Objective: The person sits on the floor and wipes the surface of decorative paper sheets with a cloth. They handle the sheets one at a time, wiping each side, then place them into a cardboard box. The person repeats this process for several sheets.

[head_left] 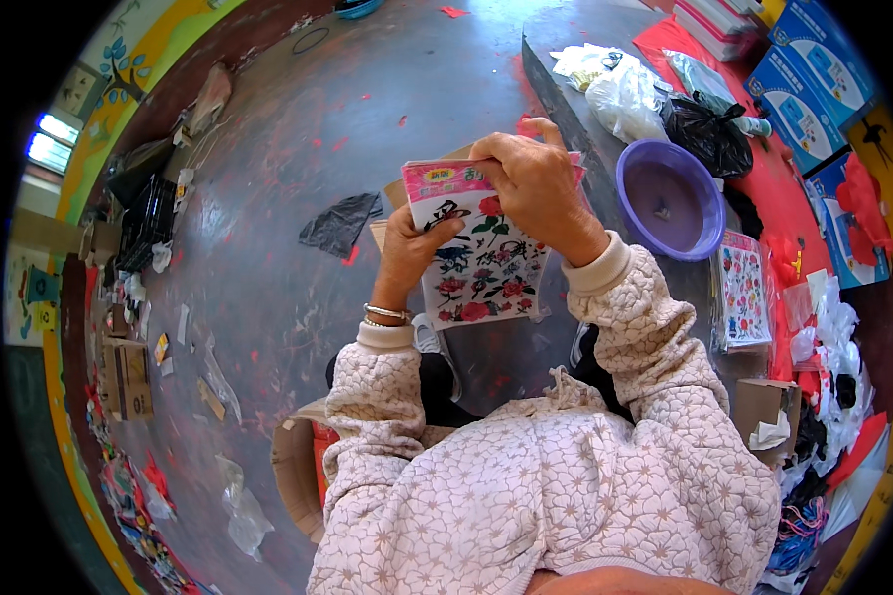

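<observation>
In front of me I hold up a stack of sticker sheets [491, 283], white with red roses and dark designs under a pink header strip. My left hand [412, 253] grips its left edge, thumb across the front and fingers behind. My right hand [541, 188] is closed over the upper right corner at the pink header, partly hiding it. Brown cardboard shows behind the stack's left side and top. A second pile of similar rose-printed sheets [742, 293] in clear wrapping lies to the right.
At the right stands a purple basin [709, 213] with a black plastic bag [709, 134] and white bags [620, 99] beyond it. Blue boxes [799, 109] line the right wall. A small cardboard box [769, 421] sits nearer. Dark plastic film [339, 226] and scraps lie on the floor.
</observation>
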The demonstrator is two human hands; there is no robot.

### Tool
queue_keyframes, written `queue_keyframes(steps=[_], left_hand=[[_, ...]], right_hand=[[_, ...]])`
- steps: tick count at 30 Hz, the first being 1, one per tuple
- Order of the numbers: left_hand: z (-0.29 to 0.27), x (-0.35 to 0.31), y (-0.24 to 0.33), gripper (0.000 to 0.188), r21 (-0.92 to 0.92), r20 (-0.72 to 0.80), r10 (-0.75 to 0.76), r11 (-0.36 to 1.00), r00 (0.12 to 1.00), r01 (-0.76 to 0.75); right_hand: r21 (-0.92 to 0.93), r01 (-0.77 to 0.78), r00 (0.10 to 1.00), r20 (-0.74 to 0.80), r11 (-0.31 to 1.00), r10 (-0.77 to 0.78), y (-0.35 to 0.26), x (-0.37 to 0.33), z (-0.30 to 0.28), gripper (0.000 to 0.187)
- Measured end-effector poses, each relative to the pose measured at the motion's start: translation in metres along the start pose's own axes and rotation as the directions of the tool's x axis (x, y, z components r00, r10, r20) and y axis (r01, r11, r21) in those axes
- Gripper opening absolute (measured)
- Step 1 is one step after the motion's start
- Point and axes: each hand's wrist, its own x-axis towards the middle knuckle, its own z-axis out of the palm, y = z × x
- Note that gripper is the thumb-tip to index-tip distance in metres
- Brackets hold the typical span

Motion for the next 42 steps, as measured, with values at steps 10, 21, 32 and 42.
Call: queue_keyframes(steps=[10, 21, 32, 42], left_hand=[[0.001, -0.001, 0.016, 0.035, -0.019, 0.073, -0.082, 0.996, 0.994, 0.084], [0.004, 0.002, -0.023, 0.010, -0.107, -0.058, -0.061, 0.993, 0.996, 0.055], [-0.004, 0.005, 0.001, 0.011, -0.361, -0.194, -0.034, 0.932, 0.980, -0.039], [-0.008, -0.001, 0.007, 0.014, -0.359, -0.094, 0.024, 0.932, 0.995, -0.056]], right_hand=[[-0.012, 0.063, 0.998, 0.000, 0.998, -0.063, 0.003, 0.000, 0.006, 0.009], [-0.100, 0.113, 0.981, 0.170, 0.988, -0.095, 0.004, -0.001, 0.008, 0.011], [0.783, -0.389, 0.909, 0.242, 0.485, 0.338, 0.062, 0.000, -0.057, 0.068], [0.581, -0.695, 0.711, 0.469, 0.422, 0.524, 0.035, -0.009, 0.004, 0.025]])
